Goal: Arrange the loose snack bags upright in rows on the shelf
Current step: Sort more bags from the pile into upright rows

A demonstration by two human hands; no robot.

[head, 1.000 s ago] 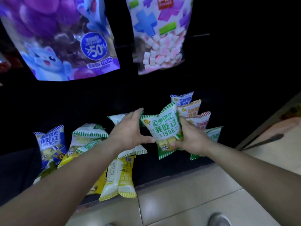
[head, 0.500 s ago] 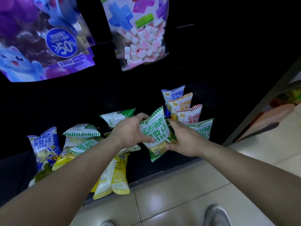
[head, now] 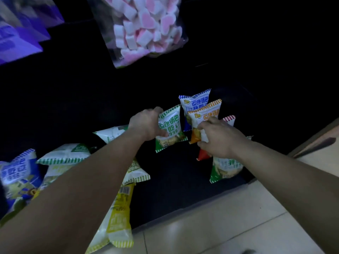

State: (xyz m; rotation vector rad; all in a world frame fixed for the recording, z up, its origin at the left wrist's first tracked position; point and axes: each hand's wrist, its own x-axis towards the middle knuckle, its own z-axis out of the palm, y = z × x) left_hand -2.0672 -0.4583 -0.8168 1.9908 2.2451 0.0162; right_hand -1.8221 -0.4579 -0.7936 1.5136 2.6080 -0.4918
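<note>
My left hand [head: 146,125] grips a green-striped snack bag [head: 170,129] by its left edge and holds it upright on the dark bottom shelf [head: 174,180]. Right of it stands a row of upright bags: blue [head: 194,103] at the back, then orange [head: 205,114], red [head: 229,120] and green [head: 225,167] in front. My right hand [head: 218,138] pinches the orange bag's lower part and covers most of the red one. Loose bags lie flat at the left: green-and-white ones [head: 64,154], a blue one [head: 18,173] and a yellow one [head: 121,213].
A clear bag of pink-and-white marshmallows [head: 145,28] and a purple bag [head: 20,33] hang above the shelf. Pale floor tiles [head: 220,226] run in front of the shelf edge. A shoe tip [head: 247,251] shows at the bottom.
My left hand has carried the green bag back and right, beside the upright row. My right hand let go of it and moved onto the orange and red bags. The camera tilted down.
</note>
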